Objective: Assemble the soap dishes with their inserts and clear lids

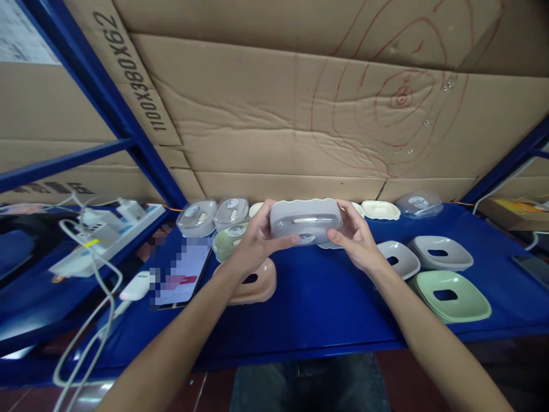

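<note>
Head camera looks down at a blue shelf [326, 309] backed by cardboard sheets [274, 114]. Both hands are raised over the middle of the shelf and hold one grey soap box [305, 222] between them, clear of the surface. The left hand [253, 240] grips its left end, thumb along the front edge and fingers curled behind. The right hand [358, 237] grips the right end in the same way. Both hands are closed around the box; neither is flat or free.

The box seems to have its lid already on, with a slot on the side that faces the camera and a small round sticker low on the front. I judge that the step in hand is pressing or checking the assembled box. I cannot tell whether the lid is fully seated.

At 10 o'clock from the box stand two closed grey boxes [213, 215] and a green box [229, 240] just beside them. At 7 o'clock lies a pink tray [257, 283], partly under the left wrist. At 4 o'clock lie open trays, two grey [422, 256] and one green [454, 294]. At 2 o'clock is a cream tray [381, 209], and beyond it a clear lid [419, 204].

The next move calls, in my judgement, for even pressure from both thumbs, and then a free place in the row at 10 o'clock.
</note>
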### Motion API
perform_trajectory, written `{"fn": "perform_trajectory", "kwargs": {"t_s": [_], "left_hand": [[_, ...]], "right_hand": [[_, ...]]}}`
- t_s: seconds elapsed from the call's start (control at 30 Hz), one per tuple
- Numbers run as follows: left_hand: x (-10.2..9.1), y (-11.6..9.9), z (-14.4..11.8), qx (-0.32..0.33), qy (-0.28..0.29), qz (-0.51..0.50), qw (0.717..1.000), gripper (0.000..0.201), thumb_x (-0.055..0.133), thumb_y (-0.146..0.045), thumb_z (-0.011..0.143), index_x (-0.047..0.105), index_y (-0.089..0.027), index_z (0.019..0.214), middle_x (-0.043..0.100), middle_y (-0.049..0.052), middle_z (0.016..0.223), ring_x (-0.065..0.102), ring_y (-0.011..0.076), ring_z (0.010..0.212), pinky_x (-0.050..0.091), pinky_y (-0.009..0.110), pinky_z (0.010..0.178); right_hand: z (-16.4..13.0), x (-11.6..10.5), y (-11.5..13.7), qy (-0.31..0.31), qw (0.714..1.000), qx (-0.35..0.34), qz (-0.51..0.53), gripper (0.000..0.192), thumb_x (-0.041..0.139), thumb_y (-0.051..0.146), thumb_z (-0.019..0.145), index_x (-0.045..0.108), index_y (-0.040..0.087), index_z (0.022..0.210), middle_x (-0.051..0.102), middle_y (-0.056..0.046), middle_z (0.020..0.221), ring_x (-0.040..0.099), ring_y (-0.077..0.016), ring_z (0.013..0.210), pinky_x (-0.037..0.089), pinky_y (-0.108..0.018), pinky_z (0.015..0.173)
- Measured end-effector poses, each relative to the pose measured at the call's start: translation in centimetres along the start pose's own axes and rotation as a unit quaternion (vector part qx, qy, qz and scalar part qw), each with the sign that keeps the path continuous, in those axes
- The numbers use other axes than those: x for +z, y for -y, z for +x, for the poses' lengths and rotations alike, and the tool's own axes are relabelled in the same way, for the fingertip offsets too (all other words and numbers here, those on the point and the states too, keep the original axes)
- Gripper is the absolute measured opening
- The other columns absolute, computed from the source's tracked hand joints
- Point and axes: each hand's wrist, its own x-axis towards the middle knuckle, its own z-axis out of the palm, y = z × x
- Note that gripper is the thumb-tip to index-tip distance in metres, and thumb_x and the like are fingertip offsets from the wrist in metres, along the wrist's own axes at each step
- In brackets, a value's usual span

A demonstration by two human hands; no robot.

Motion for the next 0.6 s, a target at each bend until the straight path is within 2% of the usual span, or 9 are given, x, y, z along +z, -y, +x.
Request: {"fn": "perform_trajectory", "kwargs": {"t_s": [0.2,0.33,0.4,0.47,0.53,0.6], "left_hand": [[0.4,-0.2,0.0,0.016,0.022,0.004,1.000,0.060,0.101,-0.036,0.074,0.064,-0.024,0.120,0.072,0.006,0.122,0.069,0.0231,0.111,0.060,0.031,0.087],[0.8,-0.1,0.0,0.020,0.018,0.021,0.999,0.066,0.099,-0.051,0.077,0.065,-0.023,0.127,0.073,0.009,0.127,0.069,0.0279,0.120,0.059,0.037,0.098],[0.5,0.1,0.2,0.034,0.018,0.034,0.999,0.072,0.089,-0.066,0.083,0.065,-0.023,0.135,0.073,0.012,0.134,0.068,0.0308,0.127,0.057,0.041,0.105],[0.0,0.4,0.5,0.034,-0.005,0.034,0.999,0.071,0.068,-0.079,0.094,0.065,-0.023,0.138,0.073,0.014,0.136,0.069,0.0312,0.129,0.055,0.044,0.109],[-0.5,0.6,0.9,0.020,-0.060,0.030,0.998,0.070,0.048,-0.082,0.103,0.068,-0.022,0.132,0.076,0.014,0.129,0.071,0.0302,0.125,0.056,0.046,0.109],[-0.9,0.6,1.2,0.006,-0.123,0.038,0.992,0.068,0.040,-0.079,0.106,0.071,-0.020,0.122,0.079,0.014,0.120,0.074,0.0299,0.119,0.058,0.046,0.105]], "right_hand": [[0.3,-0.5,0.3,0.010,0.999,0.011,0.030,0.068,0.093,0.059,0.080,0.059,0.034,0.133,0.072,-0.007,0.140,0.068,-0.0275,0.132,0.057,-0.047,0.114],[0.4,-0.6,0.4,-0.010,0.999,0.033,0.031,0.067,0.093,0.062,0.078,0.064,0.033,0.131,0.075,-0.006,0.134,0.072,-0.0274,0.124,0.060,-0.045,0.107],[0.6,-0.9,0.6,-0.056,0.997,0.049,0.034,0.064,0.095,0.062,0.075,0.069,0.033,0.127,0.078,-0.004,0.127,0.074,-0.0258,0.116,0.062,-0.040,0.100],[1.0,-1.8,0.9,-0.132,0.989,0.053,0.030,0.059,0.095,0.061,0.074,0.073,0.031,0.120,0.079,-0.003,0.122,0.075,-0.0237,0.111,0.062,-0.036,0.096],[1.4,-3.5,1.5,-0.211,0.976,0.042,0.015,0.056,0.094,0.062,0.075,0.075,0.028,0.116,0.080,-0.003,0.117,0.074,-0.0218,0.107,0.060,-0.033,0.093],[1.8,-6.3,2.2,-0.272,0.961,0.039,-0.028,0.060,0.094,0.064,0.074,0.076,0.024,0.115,0.080,-0.005,0.109,0.073,-0.0200,0.095,0.059,-0.031,0.083]]}}
